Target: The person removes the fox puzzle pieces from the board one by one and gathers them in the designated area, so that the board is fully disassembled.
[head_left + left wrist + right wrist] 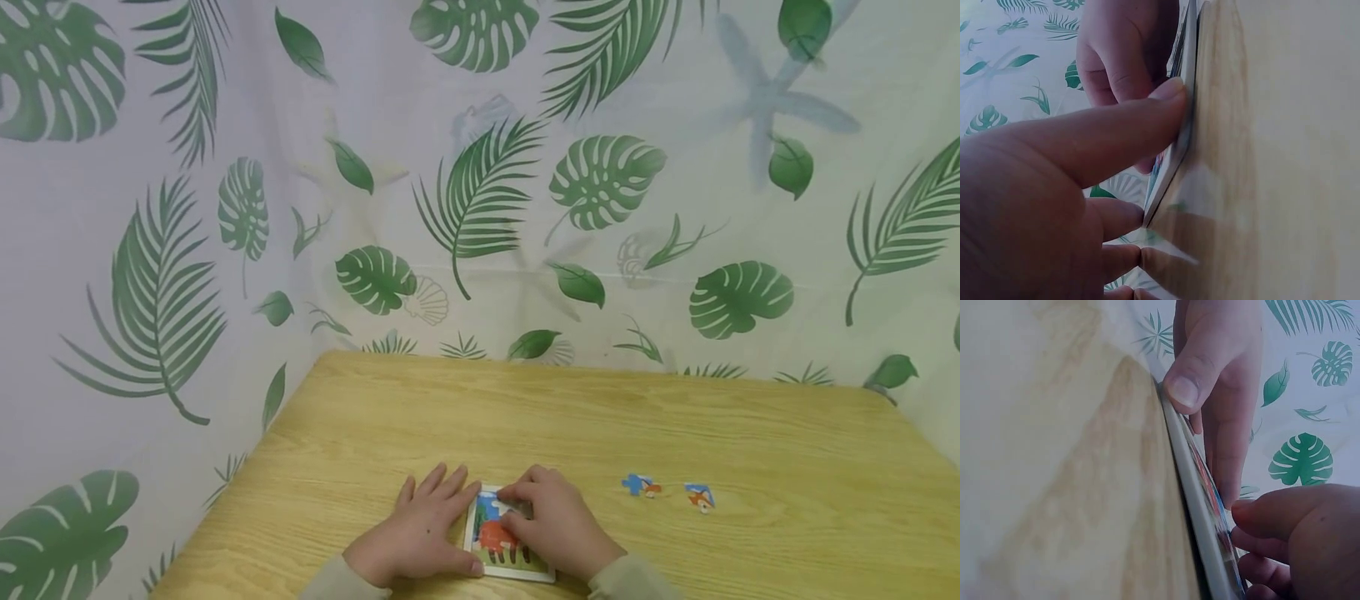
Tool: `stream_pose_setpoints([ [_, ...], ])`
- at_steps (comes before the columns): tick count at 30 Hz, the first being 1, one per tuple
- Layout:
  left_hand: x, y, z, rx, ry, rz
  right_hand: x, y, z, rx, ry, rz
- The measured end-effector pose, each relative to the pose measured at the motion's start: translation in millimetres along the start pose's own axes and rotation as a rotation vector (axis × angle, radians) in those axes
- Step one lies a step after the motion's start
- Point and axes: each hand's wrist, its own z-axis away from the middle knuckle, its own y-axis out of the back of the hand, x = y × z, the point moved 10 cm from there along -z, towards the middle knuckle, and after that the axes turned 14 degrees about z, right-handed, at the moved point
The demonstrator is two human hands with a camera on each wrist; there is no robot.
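Note:
A small jigsaw puzzle [491,542] in a white-rimmed tray lies on the table, showing a red animal with dark legs on grass under blue sky. My left hand [420,527] rests along its left side with fingers spread, and the thumb [1147,109] presses the near rim. Over the upper right part of the picture, my right hand [558,521] has bent fingers and thumb touching the surface. Its thumb [1272,515] and fingertips meet the board's face in the right wrist view. I cannot tell whether a piece is pinched between them.
Two loose puzzle pieces lie to the right of the tray: a blue-and-orange piece [641,485] and another piece [701,497] with similar colours. The wooden table [360,433] reaches back to a leaf-patterned curtain [495,200], which also hangs along the left side.

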Motion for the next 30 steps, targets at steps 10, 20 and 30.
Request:
stream_pose_setpoints([
  [10,-1.0,0.4,-2.3,-0.001,0.011,0.004,-1.7,2.5,0.1,0.018,0.012,0.013],
  [20,1.6,0.2,-1.8,0.006,-0.008,0.002,1.0,-0.3,-1.4,0.047,-0.007,0.022],
  [30,5.0,2.0,-1.6,0.026,-0.010,0.015,0.6,1.3,-4.0,0.094,-0.092,0.062],
])
